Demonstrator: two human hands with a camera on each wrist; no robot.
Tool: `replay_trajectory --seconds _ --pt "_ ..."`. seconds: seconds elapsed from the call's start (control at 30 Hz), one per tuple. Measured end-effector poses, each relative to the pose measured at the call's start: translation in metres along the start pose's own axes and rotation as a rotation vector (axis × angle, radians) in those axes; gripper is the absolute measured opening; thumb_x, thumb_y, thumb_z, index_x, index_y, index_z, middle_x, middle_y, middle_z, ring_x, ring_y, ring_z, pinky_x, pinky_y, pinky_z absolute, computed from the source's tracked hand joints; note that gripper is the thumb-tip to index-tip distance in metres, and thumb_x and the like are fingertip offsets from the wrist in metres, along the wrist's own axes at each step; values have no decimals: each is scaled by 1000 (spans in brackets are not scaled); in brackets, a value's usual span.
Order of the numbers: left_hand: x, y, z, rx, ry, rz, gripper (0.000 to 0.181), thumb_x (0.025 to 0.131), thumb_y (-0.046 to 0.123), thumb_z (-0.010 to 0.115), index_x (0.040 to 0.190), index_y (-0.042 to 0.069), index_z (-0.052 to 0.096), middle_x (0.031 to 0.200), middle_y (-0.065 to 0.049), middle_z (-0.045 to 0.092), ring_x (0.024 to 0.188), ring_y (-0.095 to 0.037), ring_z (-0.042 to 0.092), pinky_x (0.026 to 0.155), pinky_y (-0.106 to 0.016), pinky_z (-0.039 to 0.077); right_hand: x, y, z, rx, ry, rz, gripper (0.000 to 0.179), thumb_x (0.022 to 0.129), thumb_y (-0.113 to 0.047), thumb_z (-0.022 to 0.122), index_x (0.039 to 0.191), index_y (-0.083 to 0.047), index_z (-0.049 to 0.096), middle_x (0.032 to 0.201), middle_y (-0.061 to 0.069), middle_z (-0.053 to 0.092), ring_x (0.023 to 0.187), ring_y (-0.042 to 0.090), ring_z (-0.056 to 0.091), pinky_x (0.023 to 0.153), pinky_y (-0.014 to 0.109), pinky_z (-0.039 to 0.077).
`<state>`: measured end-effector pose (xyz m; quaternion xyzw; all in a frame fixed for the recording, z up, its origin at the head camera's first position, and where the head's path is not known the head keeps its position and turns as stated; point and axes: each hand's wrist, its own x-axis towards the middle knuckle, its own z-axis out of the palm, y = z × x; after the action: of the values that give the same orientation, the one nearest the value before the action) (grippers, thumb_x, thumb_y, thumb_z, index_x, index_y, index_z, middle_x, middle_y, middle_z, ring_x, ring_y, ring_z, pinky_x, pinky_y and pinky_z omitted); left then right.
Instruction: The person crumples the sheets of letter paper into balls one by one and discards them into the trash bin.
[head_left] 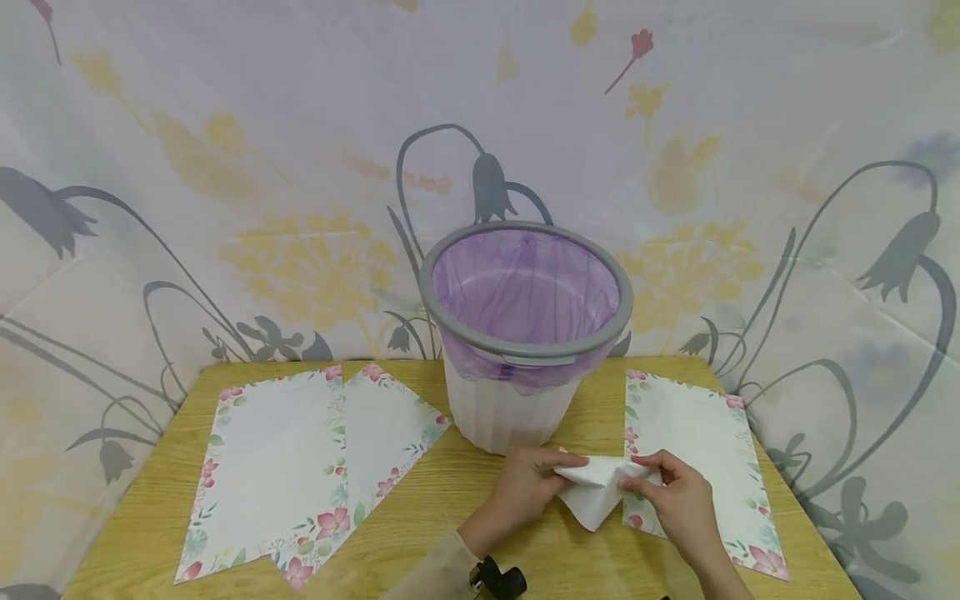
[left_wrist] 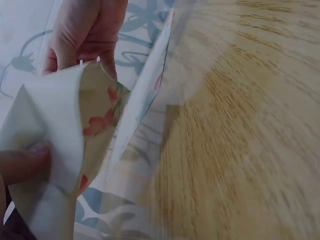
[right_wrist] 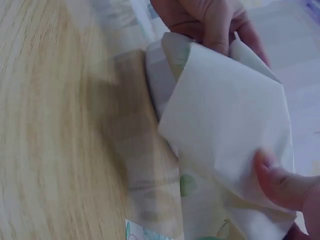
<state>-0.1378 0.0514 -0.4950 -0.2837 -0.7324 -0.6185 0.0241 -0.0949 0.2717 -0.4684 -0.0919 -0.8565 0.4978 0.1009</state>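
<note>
Between my two hands is a creased sheet of floral-bordered paper (head_left: 592,500), held a little above the table in front of the bin. My left hand (head_left: 528,483) pinches its left side, and my right hand (head_left: 671,492) pinches its right side between thumb and fingers. Seen from the left wrist, the paper (left_wrist: 55,120) is folded over, with red flowers showing on its far face. In the right wrist view the plain white side of the paper (right_wrist: 225,110) faces up, with a thumb (right_wrist: 280,180) pressing on it.
A white bin with a purple liner and grey rim (head_left: 525,346) stands at the table's back middle. Two overlapping floral sheets lie to the left, one straight (head_left: 262,467) and one angled (head_left: 382,433). Another floral sheet (head_left: 690,433) lies on the right, partly behind my right hand.
</note>
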Motion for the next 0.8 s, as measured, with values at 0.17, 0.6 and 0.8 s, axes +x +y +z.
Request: replay_trajectory --seconds 0.17,0.6,0.8 --pt "-3 -2 0 -64 -60 -11 27 84 -7 75 108 6 78 109 -4 74 102 -9 67 84 -21 53 1 -2 -3 57 40 39 19 78 -13 86 87 -1 74 72 3 71 61 8 45 58 22 50" --pt "-3 3 -1 -212 -21 -71 33 76 -3 83 108 3 77 109 -7 73 102 -12 66 84 -25 55 -2 3 4 100 82 -59 22 81 -3 82 101 1 75 89 8 74 71 0 59 56 16 50" --pt "-3 5 4 -184 101 -61 20 77 -12 78 93 -2 79 91 -11 75 68 0 56 63 -16 50 -2 4 8 263 94 -215 16 78 14 76 92 5 74 88 1 73 82 8 68 67 22 57"
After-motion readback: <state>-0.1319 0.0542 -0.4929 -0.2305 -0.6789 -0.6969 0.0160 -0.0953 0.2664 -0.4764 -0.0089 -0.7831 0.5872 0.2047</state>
